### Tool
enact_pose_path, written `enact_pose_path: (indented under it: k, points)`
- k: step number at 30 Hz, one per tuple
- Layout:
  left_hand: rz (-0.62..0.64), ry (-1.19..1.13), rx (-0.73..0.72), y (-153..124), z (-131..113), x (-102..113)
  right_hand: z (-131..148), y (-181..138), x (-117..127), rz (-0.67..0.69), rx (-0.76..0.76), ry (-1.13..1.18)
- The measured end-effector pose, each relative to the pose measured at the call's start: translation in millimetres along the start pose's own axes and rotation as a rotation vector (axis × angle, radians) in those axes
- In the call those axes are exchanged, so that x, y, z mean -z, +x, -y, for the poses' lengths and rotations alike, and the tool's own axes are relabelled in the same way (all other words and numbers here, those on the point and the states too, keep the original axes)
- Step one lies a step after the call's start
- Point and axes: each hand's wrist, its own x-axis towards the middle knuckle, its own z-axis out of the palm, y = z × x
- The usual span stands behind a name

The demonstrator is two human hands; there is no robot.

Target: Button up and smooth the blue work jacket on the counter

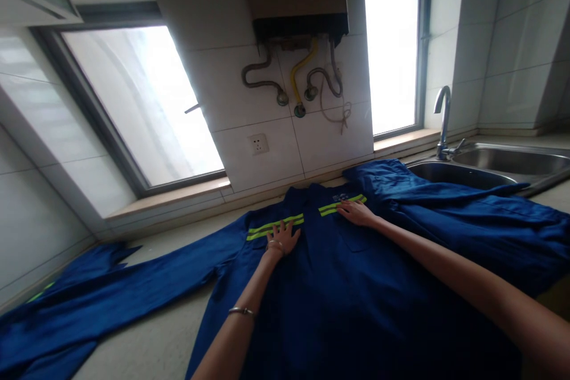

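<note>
Now your left hand (282, 237) and right hand (354, 212) both spread flat, palms pressing blue work jacket (338, 297) chest near desk (155, 344) back edge, pinning fabric smooth; sleeve trails toward left edge.

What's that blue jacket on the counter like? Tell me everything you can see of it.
The blue jacket is a work garment of plain woven-looking cloth, lying spread flat on the pale counter, collar toward the wall. Yellow-green reflective stripes cross its chest. One sleeve stretches far left; the other side bunches toward the sink. The left hand and right hand both press flat on the chest.
</note>
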Motion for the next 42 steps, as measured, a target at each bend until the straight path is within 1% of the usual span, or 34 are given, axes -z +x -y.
enact_pose_path:
  k: [2, 4, 7, 10, 15, 20, 27, 30, 33, 35, 37, 39, 42]
  points:
    - [-0.058, -0.001, -0.017, -1.0, 3.6, -6.3, 2.6, -3.0, 4.2, -0.031, 0.0, 0.026]
    - [-0.079, 0.005, -0.019, -1.7, 4.1, -8.8, 4.9, -5.7, 8.0, -0.037, -0.012, 0.032]
    - [-0.069, -0.002, -0.025, -4.4, 2.9, -7.5, 7.4, -8.1, 11.2, -0.036, -0.044, 0.016]
    - [-0.064, -0.014, -0.028, -8.3, 1.9, -5.1, 8.2, -8.4, 10.9, -0.028, -0.034, 0.013]
    - [-0.069, -0.01, -0.031, -12.0, 1.2, -4.0, 5.4, -6.3, 4.9, -0.003, 0.013, 0.007]
    - [-0.055, 0.001, -0.025, -13.0, 0.2, -3.0, 1.3, -3.5, -2.4, 0.075, -0.012, -0.077]
    - [-0.076, 0.003, -0.043, -11.8, 3.1, -5.4, 0.2, -2.1, -5.6, 0.102, -0.017, -0.064]
    - [-0.078, -0.004, -0.046, -12.1, 4.7, -6.4, 0.5, -3.8, -5.0, 0.097, -0.007, -0.073]
    - [-0.102, -0.013, -0.06, -14.0, 4.6, -5.2, 3.3, -3.8, 2.2, 0.103, -0.018, -0.069]
    - [-0.139, -0.016, -0.115, -15.3, 3.1, -3.3, 9.2, 0.1, 10.9, 0.128, -0.076, -0.043]
    - [-0.17, -0.025, -0.21, -16.0, 1.0, -1.6, 21.0, 8.3, 19.5, 0.146, -0.154, -0.026]
    - [-0.168, -0.053, -0.29, -15.6, -1.0, -0.7, 40.0, 19.6, 24.0, 0.129, -0.203, -0.025]
    - [-0.128, -0.097, -0.338, -13.7, -2.0, -1.5, 78.9, 37.1, 19.0, 0.07, -0.189, -0.015]
